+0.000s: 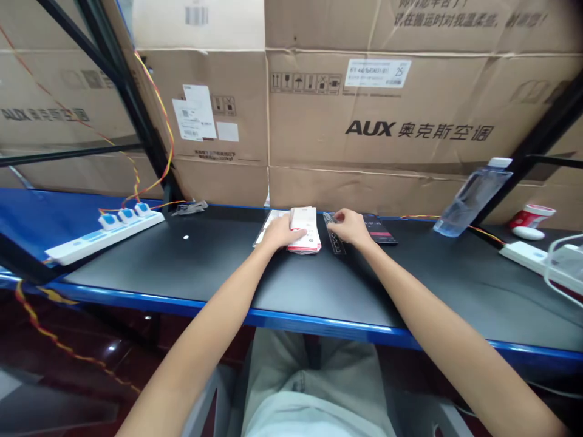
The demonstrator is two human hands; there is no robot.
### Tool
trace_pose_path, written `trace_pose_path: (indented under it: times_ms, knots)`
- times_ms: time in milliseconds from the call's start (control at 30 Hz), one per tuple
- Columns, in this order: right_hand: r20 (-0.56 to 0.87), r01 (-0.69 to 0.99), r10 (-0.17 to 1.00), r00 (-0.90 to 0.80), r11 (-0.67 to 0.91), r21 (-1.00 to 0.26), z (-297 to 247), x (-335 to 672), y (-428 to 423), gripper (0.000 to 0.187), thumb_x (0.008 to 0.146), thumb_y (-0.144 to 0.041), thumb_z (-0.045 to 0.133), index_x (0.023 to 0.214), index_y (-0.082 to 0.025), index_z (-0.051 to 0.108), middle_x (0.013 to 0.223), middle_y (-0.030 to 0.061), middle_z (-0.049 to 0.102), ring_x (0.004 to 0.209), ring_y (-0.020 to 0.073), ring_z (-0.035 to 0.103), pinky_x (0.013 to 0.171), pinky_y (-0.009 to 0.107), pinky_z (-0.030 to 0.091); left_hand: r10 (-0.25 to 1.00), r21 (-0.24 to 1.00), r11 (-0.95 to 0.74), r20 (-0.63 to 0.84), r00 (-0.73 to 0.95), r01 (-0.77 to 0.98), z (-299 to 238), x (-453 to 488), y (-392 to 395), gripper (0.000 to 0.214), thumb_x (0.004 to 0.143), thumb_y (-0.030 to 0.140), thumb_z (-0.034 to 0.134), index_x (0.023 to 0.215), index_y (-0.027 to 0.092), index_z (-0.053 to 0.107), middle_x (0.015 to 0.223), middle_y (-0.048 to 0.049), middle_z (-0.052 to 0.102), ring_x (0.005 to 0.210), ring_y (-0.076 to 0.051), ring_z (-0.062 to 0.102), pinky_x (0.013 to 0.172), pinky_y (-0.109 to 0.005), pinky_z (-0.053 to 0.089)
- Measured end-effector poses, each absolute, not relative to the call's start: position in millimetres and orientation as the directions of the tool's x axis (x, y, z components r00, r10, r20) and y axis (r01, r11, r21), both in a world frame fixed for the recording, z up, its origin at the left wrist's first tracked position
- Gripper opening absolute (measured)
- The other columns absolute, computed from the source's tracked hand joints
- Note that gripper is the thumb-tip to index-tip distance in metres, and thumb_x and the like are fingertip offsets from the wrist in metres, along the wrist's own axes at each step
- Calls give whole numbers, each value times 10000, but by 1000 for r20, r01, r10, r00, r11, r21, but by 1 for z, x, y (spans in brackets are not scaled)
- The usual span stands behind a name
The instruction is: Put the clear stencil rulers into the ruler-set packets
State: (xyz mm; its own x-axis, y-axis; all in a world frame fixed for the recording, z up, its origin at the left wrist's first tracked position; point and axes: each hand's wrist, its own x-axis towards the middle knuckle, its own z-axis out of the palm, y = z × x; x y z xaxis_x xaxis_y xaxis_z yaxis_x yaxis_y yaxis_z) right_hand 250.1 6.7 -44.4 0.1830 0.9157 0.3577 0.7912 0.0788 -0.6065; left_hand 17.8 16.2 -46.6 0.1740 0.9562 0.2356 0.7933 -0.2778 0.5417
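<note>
In the head view, my left hand (279, 233) rests on the left side of a stack of white and red paper booklets (306, 230), its fingers over the stack. A white sheet (265, 229) lies beneath and beside that hand. My right hand (351, 226) is just to the right of the stack, with its fingers on a narrow black slotted strip (336, 235). A dark printed card or packet (379, 229) lies beyond that hand, touching neither the stack nor the left hand.
The black-topped bench (182, 261) has a blue edge. A white power strip (104, 238) and a transparent bag (190, 208) are at left. A water bottle (473, 197), red-and-white cup (531, 216), and second power strip (523, 258) are at right. Cardboard boxes (382, 109) stand behind.
</note>
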Motion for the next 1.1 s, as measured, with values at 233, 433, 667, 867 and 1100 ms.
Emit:
trace_pose_path:
  times_ms: [233, 433, 667, 867, 1100]
  knots:
    - [297, 535, 915, 274, 112, -837, -36, 239, -1, 282, 641, -308, 706, 891, -186, 658, 991, 94, 698, 978, 257, 643, 895, 377, 524, 983, 745, -183, 156, 99, 641, -42, 14, 14, 794, 599, 351, 872, 1261, 148, 482, 1148, -170, 706, 1026, -312, 687, 847, -379, 520]
    - [19, 123, 1000, 19, 16, -992, -17, 234, -9, 102, 764, -279, 567, 781, -183, 596, 871, 124, 701, 828, 207, 703, 738, 318, 619, 981, 904, -166, 112, 157, 393, -37, 20, 13, 277, 709, 190, 738, 967, 138, 651, 953, -121, 757, 859, -252, 737, 711, -310, 562]
    - [-2, -68, 978, -208, -17, -998, -17, 218, -21, 238, 729, -238, 714, 937, -162, 627, 966, 139, 730, 911, 235, 729, 813, 334, 631, 982, 940, -182, 159, 103, 290, -37, 23, 16, 207, 705, 203, 680, 903, 143, 669, 970, -124, 762, 892, -276, 726, 697, -306, 549]
    - [120, -6, 974, -194, 121, -993, -34, 193, -27, 407, 708, -167, 752, 1079, -196, 585, 881, 66, 746, 841, 219, 732, 782, 364, 612, 984, 949, -178, 169, 58, 260, -37, 29, 11, 305, 712, 150, 623, 1017, 142, 620, 1080, -138, 735, 935, -274, 710, 726, -309, 546]
    - [266, 188, 962, -63, 273, -944, -54, 196, -9, 360, 677, -53, 667, 996, -207, 602, 1069, 48, 695, 935, 202, 709, 835, 357, 589, 986, 963, -162, 148, 80, 216, -35, 27, 11, 334, 689, 120, 598, 1018, 164, 566, 1052, -113, 712, 882, -239, 689, 688, -293, 532]
